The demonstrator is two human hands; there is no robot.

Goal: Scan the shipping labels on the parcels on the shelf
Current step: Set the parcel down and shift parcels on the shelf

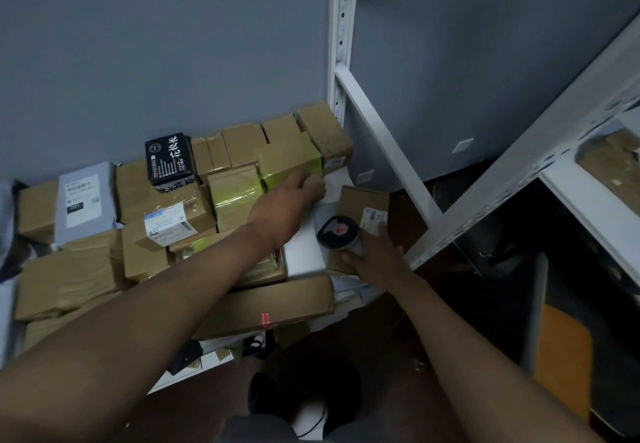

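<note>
Several cardboard parcels crowd the low white shelf [304, 255]. My left hand [294, 200] reaches across them and grips the lower front corner of a parcel wrapped in yellow-green tape [287, 162]. My right hand [377, 252] holds a black and grey barcode scanner [337, 233] with a red button, its head lying over a small brown box [363, 201]. That box carries a white shipping label [373, 219] right beside the scanner.
A black printed box [169, 158] and a grey mailer bag [85, 200] lie among the parcels at left. White shelf uprights and a diagonal brace [388, 144] stand close to the right. Another shelf [588, 179] at far right holds a parcel. The floor below is dark.
</note>
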